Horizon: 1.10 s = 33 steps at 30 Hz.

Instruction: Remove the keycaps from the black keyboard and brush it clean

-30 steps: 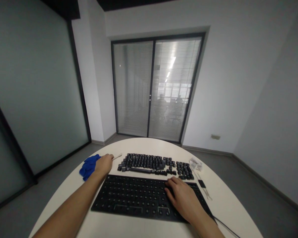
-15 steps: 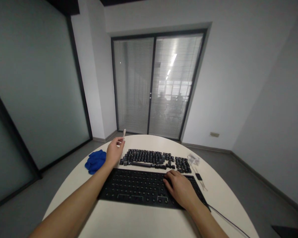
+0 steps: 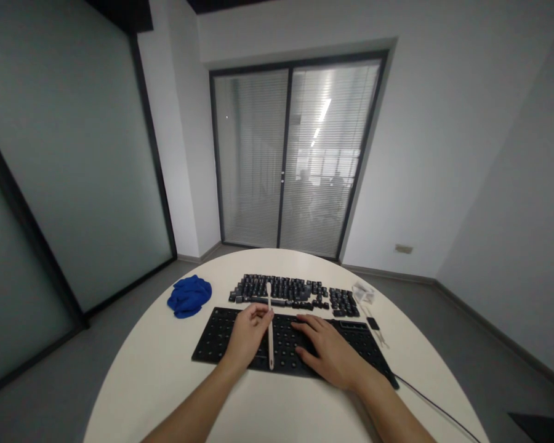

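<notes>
My left hand [image 3: 248, 332] pinches a pale toothbrush [image 3: 271, 344] between thumb and fingers. The brush points away from me, its head over the loose keycaps and its handle end above the keyboard base. The black keyboard base [image 3: 221, 326] lies in front of me, its keycaps off and small switches showing. To the right of the brush, my right hand [image 3: 325, 347] rests on the base with fingers apart, holding nothing that I can see. Beyond the base, black keycaps [image 3: 281, 288] are laid out in rows on the table.
A crumpled blue cloth [image 3: 189, 296] lies at the left of the round white table [image 3: 268, 412]. At the right are a clear plastic packet [image 3: 364, 293] and a small tool with a black middle [image 3: 373, 323]. A dark cable [image 3: 436, 406] runs off the base's right end.
My left hand has moved right and nearer with the toothbrush, from beside the blue cloth to over the keyboard base. My right hand has shifted slightly left on the base; its fingers are more spread.
</notes>
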Each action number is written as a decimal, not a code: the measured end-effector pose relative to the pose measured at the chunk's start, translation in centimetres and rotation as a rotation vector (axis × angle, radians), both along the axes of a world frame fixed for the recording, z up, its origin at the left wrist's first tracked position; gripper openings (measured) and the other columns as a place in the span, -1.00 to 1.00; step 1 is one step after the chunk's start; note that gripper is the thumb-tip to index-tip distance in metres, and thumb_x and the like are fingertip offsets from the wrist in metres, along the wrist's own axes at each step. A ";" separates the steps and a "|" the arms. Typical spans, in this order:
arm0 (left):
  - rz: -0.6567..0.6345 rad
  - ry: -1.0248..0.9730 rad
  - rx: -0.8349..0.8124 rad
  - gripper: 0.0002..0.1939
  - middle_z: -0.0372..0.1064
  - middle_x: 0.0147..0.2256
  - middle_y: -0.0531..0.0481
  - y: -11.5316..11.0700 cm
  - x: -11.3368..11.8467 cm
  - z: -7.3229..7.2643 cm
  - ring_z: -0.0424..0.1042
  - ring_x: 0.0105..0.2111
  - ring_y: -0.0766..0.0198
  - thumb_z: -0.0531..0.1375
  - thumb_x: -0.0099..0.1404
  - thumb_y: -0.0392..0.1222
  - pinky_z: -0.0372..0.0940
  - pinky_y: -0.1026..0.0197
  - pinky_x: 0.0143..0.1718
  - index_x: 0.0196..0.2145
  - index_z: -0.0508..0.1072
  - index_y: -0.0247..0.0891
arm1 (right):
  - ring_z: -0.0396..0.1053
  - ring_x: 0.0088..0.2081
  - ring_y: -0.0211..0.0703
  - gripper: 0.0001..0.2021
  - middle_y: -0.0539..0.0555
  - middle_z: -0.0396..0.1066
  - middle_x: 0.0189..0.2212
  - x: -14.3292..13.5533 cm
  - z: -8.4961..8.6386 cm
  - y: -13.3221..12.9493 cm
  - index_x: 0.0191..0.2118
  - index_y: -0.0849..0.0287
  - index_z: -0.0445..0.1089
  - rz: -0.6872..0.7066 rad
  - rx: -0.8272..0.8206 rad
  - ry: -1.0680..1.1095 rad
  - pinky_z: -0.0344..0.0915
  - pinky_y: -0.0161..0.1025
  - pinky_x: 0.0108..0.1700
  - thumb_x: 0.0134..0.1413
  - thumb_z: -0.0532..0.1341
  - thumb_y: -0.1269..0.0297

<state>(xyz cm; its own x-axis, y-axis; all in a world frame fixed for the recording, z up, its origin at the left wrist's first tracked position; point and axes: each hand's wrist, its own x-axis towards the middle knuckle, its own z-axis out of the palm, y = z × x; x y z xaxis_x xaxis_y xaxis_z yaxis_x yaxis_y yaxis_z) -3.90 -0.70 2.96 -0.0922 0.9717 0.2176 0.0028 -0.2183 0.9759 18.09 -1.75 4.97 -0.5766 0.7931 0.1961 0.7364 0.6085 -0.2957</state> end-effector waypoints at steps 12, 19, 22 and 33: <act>-0.170 -0.120 -0.046 -0.59 0.38 -0.53 0.05 -1.8 1.8 -0.3 0.40 -0.54 0.32 0.37 0.03 0.10 0.31 0.29 -0.47 -0.47 0.38 -0.30 | 0.30 0.05 0.01 -0.53 0.17 0.40 0.03 -1.3 1.1 -1.6 0.13 0.14 0.32 -0.008 0.010 0.220 0.16 -0.09 0.15 0.14 0.25 0.10; -0.171 0.019 -0.015 -0.65 0.46 -0.44 -0.04 -1.4 1.4 -0.8 0.47 -0.47 0.24 0.30 0.14 0.08 0.36 0.22 -0.39 -0.39 0.42 -0.31 | 0.35 -0.24 -0.11 -0.74 0.10 0.44 -0.29 -3.1 -0.3 -1.8 -0.24 0.14 0.39 0.052 -0.018 0.143 0.22 -0.22 -0.14 0.36 0.00 0.21; -0.168 0.266 0.065 -0.72 0.50 -0.33 -0.10 -1.4 0.4 -0.5 0.49 -0.32 0.16 0.19 0.26 0.01 0.37 0.13 -0.21 -0.30 0.47 -0.28 | 0.34 -0.28 -0.13 -0.67 0.10 0.42 -0.32 -2.6 -0.3 -1.3 -0.29 0.15 0.33 -0.003 0.008 0.164 0.22 -0.25 -0.20 0.40 -0.10 0.19; -0.081 1.156 0.139 -0.34 0.03 0.32 -0.16 -2.2 -0.6 -1.1 -0.04 0.32 -0.15 0.10 0.28 0.22 -0.19 -0.26 0.31 0.25 0.25 -0.08 | 0.45 -0.15 0.09 -0.61 0.31 0.47 -0.22 9.1 1.7 2.7 -0.23 0.24 0.35 -0.862 0.092 -0.086 0.24 -0.13 -0.20 0.36 -0.13 0.14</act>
